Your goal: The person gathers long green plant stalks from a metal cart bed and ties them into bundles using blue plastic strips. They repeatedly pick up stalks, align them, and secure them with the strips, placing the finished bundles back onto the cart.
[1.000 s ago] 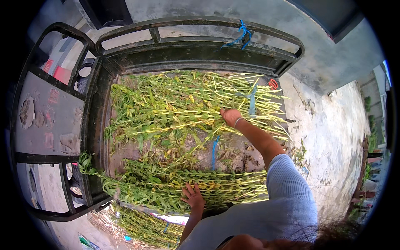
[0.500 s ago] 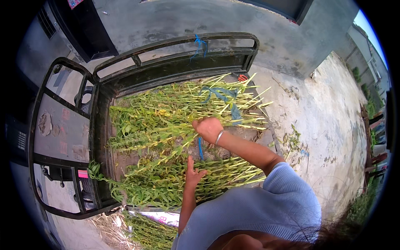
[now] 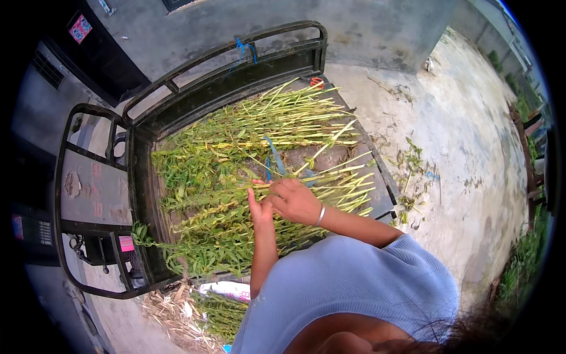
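Note:
Cut green plant stalks [image 3: 295, 118] with leaves and pods lie in rows across a cart bed, their bare pale ends toward the right. My right hand [image 3: 296, 202], a silver bangle at its wrist, is closed over stalks in the nearer row [image 3: 218, 227]. Close against it, my left hand [image 3: 261, 207] grips stalks from the leafy side, its fingertips partly hidden among them. A blue-grey cloth strip [image 3: 275, 154] runs from the gap between the rows toward my right hand. Just beside it is a thin blue cord [image 3: 268, 170].
Dark metal rails [image 3: 194, 69] border the cart bed at the back and left. A red-orange ring-shaped item [image 3: 316, 82] rests at its far right corner. Scattered leaves [image 3: 410, 156] lie on the concrete to the right. More stalks [image 3: 221, 315] lie below the cart.
My left hand has gone from open to gripping stalks beside my right hand. My right hand has come nearer from the far row. The cloth strip has shifted off the far row's stalks. The view has shifted.

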### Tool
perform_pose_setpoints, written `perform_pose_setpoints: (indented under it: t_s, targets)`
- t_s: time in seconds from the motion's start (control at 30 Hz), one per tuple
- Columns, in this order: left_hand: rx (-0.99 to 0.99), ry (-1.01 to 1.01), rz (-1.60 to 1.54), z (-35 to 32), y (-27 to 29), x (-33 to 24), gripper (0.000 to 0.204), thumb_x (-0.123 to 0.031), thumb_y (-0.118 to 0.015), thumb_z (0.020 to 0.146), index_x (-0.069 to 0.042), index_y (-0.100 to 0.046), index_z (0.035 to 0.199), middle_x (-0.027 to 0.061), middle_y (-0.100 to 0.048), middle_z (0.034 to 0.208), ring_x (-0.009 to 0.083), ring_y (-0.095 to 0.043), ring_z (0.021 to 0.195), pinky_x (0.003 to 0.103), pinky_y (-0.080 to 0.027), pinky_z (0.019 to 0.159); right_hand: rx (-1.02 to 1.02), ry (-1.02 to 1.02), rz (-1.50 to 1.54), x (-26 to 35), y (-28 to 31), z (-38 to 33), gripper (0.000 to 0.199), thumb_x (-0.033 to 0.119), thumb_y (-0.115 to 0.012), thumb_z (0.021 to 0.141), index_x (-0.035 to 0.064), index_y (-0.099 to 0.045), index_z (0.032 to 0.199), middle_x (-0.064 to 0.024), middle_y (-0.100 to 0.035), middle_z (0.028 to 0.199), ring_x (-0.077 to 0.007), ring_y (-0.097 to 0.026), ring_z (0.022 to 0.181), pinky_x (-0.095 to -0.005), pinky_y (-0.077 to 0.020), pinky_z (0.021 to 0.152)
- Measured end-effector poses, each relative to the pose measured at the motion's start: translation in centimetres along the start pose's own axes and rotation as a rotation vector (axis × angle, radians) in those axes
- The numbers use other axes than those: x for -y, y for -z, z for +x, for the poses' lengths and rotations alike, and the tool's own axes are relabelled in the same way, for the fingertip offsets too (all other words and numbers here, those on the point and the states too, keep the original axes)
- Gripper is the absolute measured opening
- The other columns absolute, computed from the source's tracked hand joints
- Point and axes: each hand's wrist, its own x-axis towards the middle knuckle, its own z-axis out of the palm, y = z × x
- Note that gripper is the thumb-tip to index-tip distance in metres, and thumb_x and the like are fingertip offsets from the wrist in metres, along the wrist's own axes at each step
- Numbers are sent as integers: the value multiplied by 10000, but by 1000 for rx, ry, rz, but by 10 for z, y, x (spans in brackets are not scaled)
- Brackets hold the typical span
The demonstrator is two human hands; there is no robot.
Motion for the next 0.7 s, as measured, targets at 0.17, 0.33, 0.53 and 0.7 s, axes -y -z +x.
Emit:
perform_pose_setpoints:
  t_s: [0.17,0.33,0.53,0.7]
  targets:
    - [-185,-122,-124,5,-34,17,253,-174,-518,884,-49,-489,1102,55,-571,1016,205,-548,963,470,-373,953,17,-343,144,-4,55,-45,176,128,-662,689,24,-575,802,-97,-563,725,-244,-558,589,-339,-461,528]
    - [-161,-119,-214,-2,-56,20,268,-184,-505,889,-44,-489,1118,71,-572,1021,216,-547,978,471,-368,959,-120,-827,486,-37,31,-100,227,121,-702,714,-16,-595,859,-66,-589,623,-126,-553,509,-254,-429,462]
    - [-50,-37,-40,-3,-43,46,280,-219,-508,886,-67,-503,1120,61,-557,1062,208,-527,1013,477,-365,961,-428,-1052,825,-49,-7,-93,163,103,-710,730,-27,-620,690,-31,-588,568,-57,-480,492,-218,-376,452]
    - [-84,-61,-57,-4,-48,37,264,-247,-466,906,-83,-515,1107,54,-567,1027,227,-527,997,487,-367,948,-146,-739,382,-43,28,-108,272,190,-614,794,-5,-537,621,-161,-485,528,-305,-460,437,-364,-361,426]
